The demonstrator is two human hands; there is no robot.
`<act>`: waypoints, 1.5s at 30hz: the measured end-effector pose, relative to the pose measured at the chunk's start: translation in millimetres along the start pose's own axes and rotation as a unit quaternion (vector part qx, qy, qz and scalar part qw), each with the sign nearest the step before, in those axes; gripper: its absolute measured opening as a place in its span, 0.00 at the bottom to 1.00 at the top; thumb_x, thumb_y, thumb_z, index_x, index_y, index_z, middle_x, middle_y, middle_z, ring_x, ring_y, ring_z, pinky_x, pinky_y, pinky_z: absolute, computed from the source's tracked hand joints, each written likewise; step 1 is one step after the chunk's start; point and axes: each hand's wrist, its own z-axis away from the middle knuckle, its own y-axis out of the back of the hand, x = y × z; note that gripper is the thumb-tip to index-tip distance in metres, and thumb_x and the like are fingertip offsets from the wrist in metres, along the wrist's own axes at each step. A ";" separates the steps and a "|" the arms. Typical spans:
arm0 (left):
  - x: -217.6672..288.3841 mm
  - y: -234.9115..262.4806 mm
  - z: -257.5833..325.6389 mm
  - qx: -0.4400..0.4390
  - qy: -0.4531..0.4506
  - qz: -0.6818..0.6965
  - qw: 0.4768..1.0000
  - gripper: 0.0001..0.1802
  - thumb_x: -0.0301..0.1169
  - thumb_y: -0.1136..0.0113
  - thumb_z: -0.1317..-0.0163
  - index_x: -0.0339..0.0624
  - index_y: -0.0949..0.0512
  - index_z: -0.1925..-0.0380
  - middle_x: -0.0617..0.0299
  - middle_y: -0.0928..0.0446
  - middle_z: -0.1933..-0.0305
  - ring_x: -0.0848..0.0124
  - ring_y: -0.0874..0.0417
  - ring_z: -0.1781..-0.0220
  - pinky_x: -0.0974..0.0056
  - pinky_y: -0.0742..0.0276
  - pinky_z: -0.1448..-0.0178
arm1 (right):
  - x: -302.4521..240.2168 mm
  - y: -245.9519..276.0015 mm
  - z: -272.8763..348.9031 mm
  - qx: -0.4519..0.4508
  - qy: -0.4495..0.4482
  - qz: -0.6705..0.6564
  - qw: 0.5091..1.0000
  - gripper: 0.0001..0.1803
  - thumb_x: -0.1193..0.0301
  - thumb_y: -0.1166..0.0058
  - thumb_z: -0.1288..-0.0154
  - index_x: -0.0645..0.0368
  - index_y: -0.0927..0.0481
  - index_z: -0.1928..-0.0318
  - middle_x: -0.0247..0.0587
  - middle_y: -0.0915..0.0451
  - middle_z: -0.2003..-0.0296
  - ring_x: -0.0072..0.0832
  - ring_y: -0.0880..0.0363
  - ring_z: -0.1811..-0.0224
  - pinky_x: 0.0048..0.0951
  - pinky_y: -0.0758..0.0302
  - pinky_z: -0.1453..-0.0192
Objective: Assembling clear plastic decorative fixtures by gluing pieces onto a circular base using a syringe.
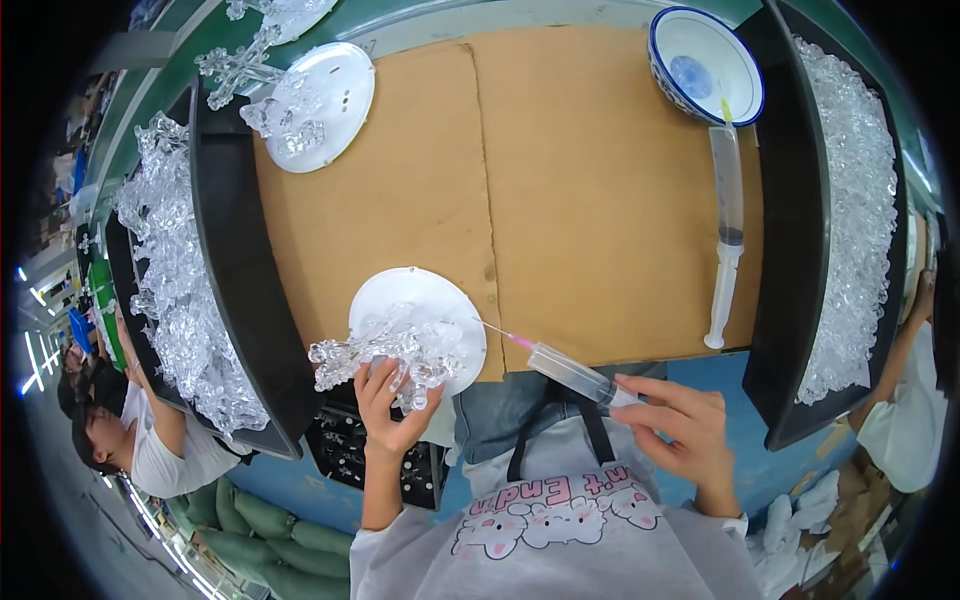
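Note:
My left hand (392,428) is closed on a clear plastic piece (340,352) with knobbly, branching ends, at the near edge of a white round plate (392,288). More clear plastic parts (425,345) lie on this plate, partly hidden by my fingers. My right hand (685,432) grips a clear syringe (568,370) by its plunger end. Its pink-based needle points left, and the thin tip reaches the plate's right edge. Whether the tip touches anything, I cannot tell.
Brown cardboard (590,200) covers the table. Black bins of clear plastic parts flank it, one left (235,200), one right (795,230). Farther back are another white plate (352,95), a blue-rimmed bowl (735,60) and a second syringe (728,185). A person (160,445) is at left.

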 end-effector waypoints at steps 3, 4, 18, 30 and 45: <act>0.9 0.7 -2.1 -0.005 0.003 0.005 1.000 0.16 0.24 0.23 0.63 0.50 0.19 0.73 0.57 0.27 0.51 0.54 0.22 0.48 0.42 0.33 0.39 | 3.6 4.2 -5.6 -0.010 0.012 0.002 1.000 0.16 0.81 0.41 0.62 0.51 0.15 0.68 0.39 0.16 0.57 0.23 0.22 0.80 0.19 0.31 0.78; 0.9 0.9 -1.9 -0.006 0.004 0.004 1.000 0.16 0.24 0.23 0.63 0.50 0.19 0.73 0.57 0.27 0.51 0.54 0.22 0.48 0.42 0.33 0.39 | 2.4 6.5 -7.6 -0.023 0.015 0.013 1.000 0.17 0.81 0.41 0.62 0.50 0.14 0.68 0.39 0.16 0.57 0.23 0.21 0.78 0.19 0.30 0.78; -13.6 18.2 -0.9 -0.052 0.035 0.048 0.997 0.12 0.23 0.26 0.59 0.48 0.18 0.73 0.52 0.26 0.44 0.49 0.27 0.39 0.45 0.30 0.43 | -19.8 25.7 -29.0 -0.123 0.052 0.121 0.984 0.19 0.76 0.39 0.60 0.45 0.15 0.63 0.35 0.17 0.54 0.27 0.18 0.69 0.23 0.24 0.71; -16.7 20.9 -5.9 -0.063 0.028 0.063 0.996 0.14 0.19 0.31 0.63 0.45 0.17 0.72 0.52 0.25 0.45 0.50 0.25 0.42 0.50 0.29 0.45 | -33.4 27.9 -57.7 -0.140 0.121 0.228 0.956 0.14 0.72 0.37 0.57 0.43 0.16 0.65 0.32 0.17 0.56 0.21 0.22 0.76 0.21 0.29 0.77; -17.9 21.3 -5.4 -0.077 0.021 0.064 0.995 0.19 0.19 0.30 0.65 0.49 0.14 0.68 0.53 0.26 0.47 0.50 0.25 0.42 0.45 0.32 0.40 | -36.7 26.7 -62.1 -0.130 0.126 0.235 0.955 0.10 0.72 0.37 0.57 0.45 0.16 0.69 0.32 0.17 0.58 0.20 0.24 0.79 0.21 0.32 0.80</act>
